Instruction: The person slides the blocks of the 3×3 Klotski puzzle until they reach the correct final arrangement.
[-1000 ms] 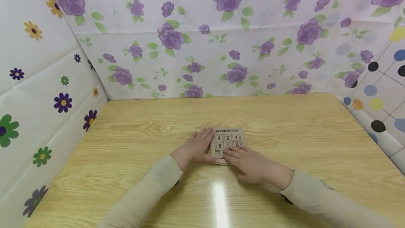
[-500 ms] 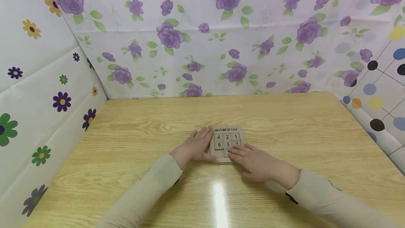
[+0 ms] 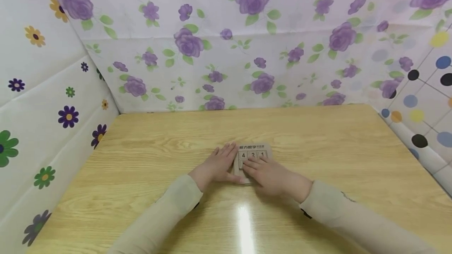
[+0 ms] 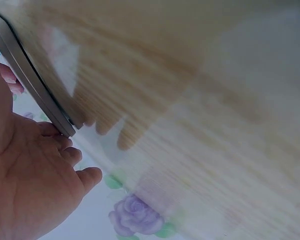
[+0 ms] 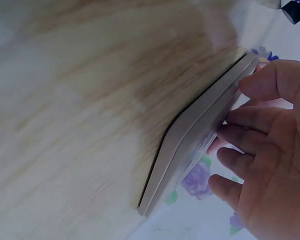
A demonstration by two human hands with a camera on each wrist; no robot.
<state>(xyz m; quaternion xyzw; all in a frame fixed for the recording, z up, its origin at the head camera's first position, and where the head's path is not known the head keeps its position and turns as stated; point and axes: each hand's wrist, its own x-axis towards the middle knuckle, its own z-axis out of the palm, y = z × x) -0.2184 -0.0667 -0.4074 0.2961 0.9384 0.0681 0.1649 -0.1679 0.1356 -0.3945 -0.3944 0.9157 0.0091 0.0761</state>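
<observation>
A beige sliding number puzzle (image 3: 265,147) lies flat on the table, with dark printed characters along its top. Tiles 4, 2 and 1 (image 3: 243,155) show in its upper row; most lower tiles are hidden under fingers. My left hand (image 3: 216,166) steadies the board's left side, fingers extended along the edge and thumb on the lower left corner. Across the tiles lie the extended fingers of my right hand (image 3: 271,176). In the left wrist view the board's edge (image 4: 36,82) meets my fingers. From the right wrist, the board's rim (image 5: 187,135) appears beside my fingers.
The pale wood-grain table (image 3: 169,132) spreads around the board, with a bright light reflection (image 3: 244,222) near the front. A floral sheet (image 3: 226,50) hangs behind it. Patterned sheets with flowers (image 3: 67,117) and dots (image 3: 420,117) stand at the left and right.
My right hand first drew back slightly to the right, exposing tile 5, then moved left and up over the middle tiles. My left hand stays at the board's left edge.
</observation>
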